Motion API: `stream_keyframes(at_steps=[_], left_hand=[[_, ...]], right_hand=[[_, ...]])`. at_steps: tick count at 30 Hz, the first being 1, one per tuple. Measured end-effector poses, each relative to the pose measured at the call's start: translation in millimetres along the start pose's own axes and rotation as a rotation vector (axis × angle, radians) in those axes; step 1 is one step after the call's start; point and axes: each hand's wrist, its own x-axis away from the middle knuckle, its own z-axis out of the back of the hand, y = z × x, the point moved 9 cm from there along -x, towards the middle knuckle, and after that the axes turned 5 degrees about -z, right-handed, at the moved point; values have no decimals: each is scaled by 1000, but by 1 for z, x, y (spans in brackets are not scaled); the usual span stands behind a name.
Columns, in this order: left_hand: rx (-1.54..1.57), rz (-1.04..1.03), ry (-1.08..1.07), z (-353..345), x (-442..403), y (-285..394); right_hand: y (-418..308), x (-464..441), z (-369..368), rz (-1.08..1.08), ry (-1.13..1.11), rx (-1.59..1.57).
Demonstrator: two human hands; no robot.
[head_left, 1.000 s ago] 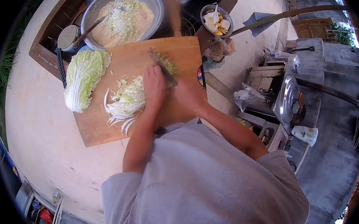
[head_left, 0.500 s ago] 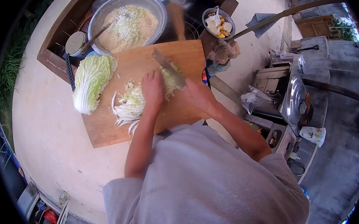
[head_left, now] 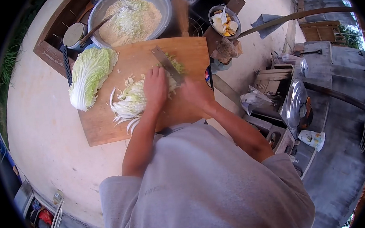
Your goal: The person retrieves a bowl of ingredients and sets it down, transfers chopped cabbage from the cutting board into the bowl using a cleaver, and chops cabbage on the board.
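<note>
A wooden cutting board (head_left: 104,127) lies in front of me. Sliced pale cabbage (head_left: 130,99) is heaped on it, and my left hand (head_left: 156,88) presses on the heap's right end with fingers curled. My right hand (head_left: 194,93), slightly blurred, is closed round the handle of a knife (head_left: 167,64). The wide blade slants just right of my left fingers. Fine green cabbage bits (head_left: 175,65) lie beyond the blade. A large piece of napa cabbage (head_left: 90,75) rests over the board's left edge.
Behind the board stands a big metal bowl (head_left: 167,10) of crumbly pale mixture with a stick in it. A jar (head_left: 74,35) is left of it, a small bowl (head_left: 235,15) of peelings right. A metal lid (head_left: 295,107) is farther right.
The knife has shifted slightly against the board beside my left fingers, with my right hand still round its handle. The whole view has swayed a little.
</note>
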Motion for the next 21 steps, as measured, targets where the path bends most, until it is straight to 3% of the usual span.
stream_keyframes(at_steps=[7,10,14,19,21], left_hand=[[16,66,35,-7,2,-9],[37,56,17,-4,2,-8],[29,41,15,-3,0,-9],[-29,24,16,-9,4,-7],[-28,37,5,-9,5,-6]], right_hand=[[-19,23,42,31,-176,-11],[-15,22,11,140,-73,68],[-1,2,-24,52,34,9],[-19,20,28,-11,-5,-23],[-19,26,32,68,-41,0]])
